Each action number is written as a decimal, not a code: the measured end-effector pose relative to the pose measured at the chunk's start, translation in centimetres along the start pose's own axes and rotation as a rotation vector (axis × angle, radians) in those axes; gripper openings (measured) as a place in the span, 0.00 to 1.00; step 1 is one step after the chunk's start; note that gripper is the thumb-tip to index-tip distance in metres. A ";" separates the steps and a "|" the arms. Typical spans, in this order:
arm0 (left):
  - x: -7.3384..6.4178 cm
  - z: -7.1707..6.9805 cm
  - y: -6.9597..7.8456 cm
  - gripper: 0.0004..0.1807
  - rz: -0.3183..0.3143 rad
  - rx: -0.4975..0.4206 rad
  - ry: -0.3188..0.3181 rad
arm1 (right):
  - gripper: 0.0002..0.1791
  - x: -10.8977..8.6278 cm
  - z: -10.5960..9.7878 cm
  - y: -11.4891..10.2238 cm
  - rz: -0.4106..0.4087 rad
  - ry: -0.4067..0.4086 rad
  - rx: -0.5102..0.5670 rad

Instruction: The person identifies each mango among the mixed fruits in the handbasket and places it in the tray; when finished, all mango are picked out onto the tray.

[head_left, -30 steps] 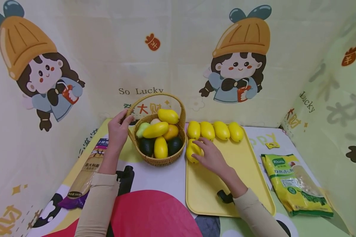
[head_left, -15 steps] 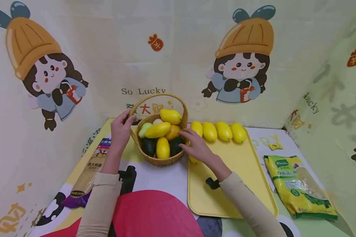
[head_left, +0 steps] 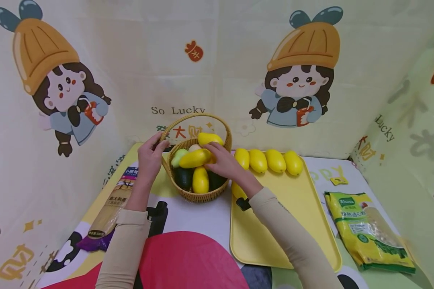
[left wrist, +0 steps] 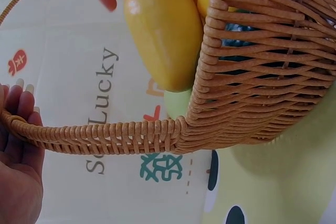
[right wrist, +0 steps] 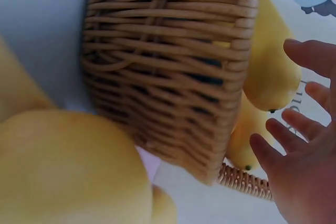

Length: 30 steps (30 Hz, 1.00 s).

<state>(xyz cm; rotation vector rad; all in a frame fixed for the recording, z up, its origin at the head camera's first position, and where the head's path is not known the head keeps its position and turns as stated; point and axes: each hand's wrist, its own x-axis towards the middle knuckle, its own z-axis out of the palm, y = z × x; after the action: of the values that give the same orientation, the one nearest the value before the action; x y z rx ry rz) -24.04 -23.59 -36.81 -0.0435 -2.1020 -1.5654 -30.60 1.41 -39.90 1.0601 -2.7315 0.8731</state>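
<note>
My left hand (head_left: 150,158) grips the left side of the handle (left wrist: 121,136) of a wicker basket (head_left: 201,196). Several fruits fill the basket: a long yellow mango (head_left: 194,158) lying across the top, another mango (head_left: 209,139) at the back, one upright mango (head_left: 200,180) in front, dark green avocados (head_left: 183,178) and a pale green fruit (head_left: 179,157). Over the basket's right side reaches my right hand (head_left: 224,162), its fingertips beside the lying mango. In the right wrist view its fingers (right wrist: 286,137) are spread, with a gap to the fruit.
A yellow tray (head_left: 278,224) stands right of the basket, with a row of mangoes (head_left: 258,161) along its back and another mango (head_left: 238,190) at its left edge. A Knorr bag (head_left: 369,233) lies at the right, a spaghetti pack (head_left: 112,206) at the left.
My right hand has moved left from the mango at the tray's left edge to above the basket, bringing nothing with it. My left hand stays on the handle.
</note>
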 end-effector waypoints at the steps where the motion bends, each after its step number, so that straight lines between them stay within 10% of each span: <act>1: 0.0 0.0 0.0 0.22 0.000 0.004 0.000 | 0.36 0.3 0.0 -0.1 0.007 -0.015 0.001; 11: -0.1 -0.1 0.9 0.22 -0.046 0.023 -0.013 | 0.21 0.8 1.0 -1.2 0.013 -0.097 0.059; 30: 0.1 0.0 -0.6 0.23 0.037 0.035 0.013 | 0.25 0.5 2.5 -2.4 0.031 -0.109 0.109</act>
<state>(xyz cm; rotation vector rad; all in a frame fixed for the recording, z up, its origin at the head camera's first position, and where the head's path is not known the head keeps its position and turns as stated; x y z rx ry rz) -24.30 -23.78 -37.36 -0.0588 -2.1060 -1.5034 -29.15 -1.69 -40.67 1.1188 -2.8249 1.0079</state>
